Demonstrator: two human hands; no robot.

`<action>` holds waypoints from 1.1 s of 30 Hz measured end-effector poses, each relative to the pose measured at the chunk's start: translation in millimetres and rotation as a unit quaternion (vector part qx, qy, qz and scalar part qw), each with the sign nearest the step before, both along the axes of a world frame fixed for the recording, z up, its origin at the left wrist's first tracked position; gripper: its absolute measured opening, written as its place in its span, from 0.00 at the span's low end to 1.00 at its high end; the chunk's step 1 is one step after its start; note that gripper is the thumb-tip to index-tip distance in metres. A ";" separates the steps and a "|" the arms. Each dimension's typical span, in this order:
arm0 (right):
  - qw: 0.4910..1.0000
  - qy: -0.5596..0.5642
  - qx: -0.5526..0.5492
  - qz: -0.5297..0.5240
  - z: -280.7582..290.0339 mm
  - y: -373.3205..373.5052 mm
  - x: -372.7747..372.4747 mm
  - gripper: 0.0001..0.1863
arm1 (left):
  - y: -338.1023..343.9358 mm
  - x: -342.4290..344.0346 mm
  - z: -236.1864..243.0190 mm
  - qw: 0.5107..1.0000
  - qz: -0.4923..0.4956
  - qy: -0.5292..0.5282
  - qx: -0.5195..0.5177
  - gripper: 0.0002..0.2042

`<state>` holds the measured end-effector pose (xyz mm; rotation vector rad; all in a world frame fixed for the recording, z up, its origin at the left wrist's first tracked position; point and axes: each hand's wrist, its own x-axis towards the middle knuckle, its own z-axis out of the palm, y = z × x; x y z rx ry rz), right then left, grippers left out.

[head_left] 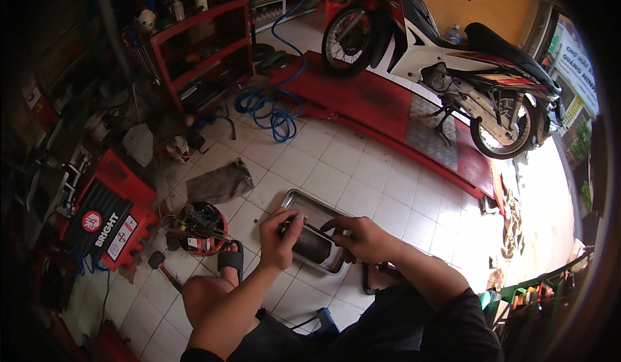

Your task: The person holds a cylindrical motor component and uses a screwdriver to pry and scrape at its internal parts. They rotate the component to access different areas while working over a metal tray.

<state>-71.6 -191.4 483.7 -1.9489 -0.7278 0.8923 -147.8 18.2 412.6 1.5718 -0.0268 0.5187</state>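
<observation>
Your two forearms (228, 311) end in hands close together; your left hand (279, 238) grips one dark rounded part (312, 245) above one metal tray (308, 208); whether your right hand (359, 238) pinches anything, I cannot tell. Work seems under way, what remains unclear; beyond sit one red-rimmed tub (224, 219), one ramp (362, 100), one motorbike (414, 54).

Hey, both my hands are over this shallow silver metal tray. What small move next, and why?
I'd probably steady the dark, rounded part low over the shallow silver metal tray with your left hand: that hand seems to grip it, your right hand's fingers are close beside it, and the tray's raised rim could catch anything dropped.
</observation>
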 end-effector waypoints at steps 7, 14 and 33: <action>0.998 0.019 -0.045 0.042 -0.8 -11.3 5.4 0.19 | -12.3 -2.1 -13.1 0.999 -0.006 0.036 0.025 0.14; 0.973 -0.177 -0.077 0.123 1.1 -22.5 4.8 0.27 | -13.9 -5.0 -19.9 0.997 -0.020 0.077 -0.015 0.16; 0.970 -0.239 -0.034 0.014 13.8 -29.7 -1.6 0.21 | -6.3 -0.9 -5.8 0.999 -0.006 0.030 -0.043 0.16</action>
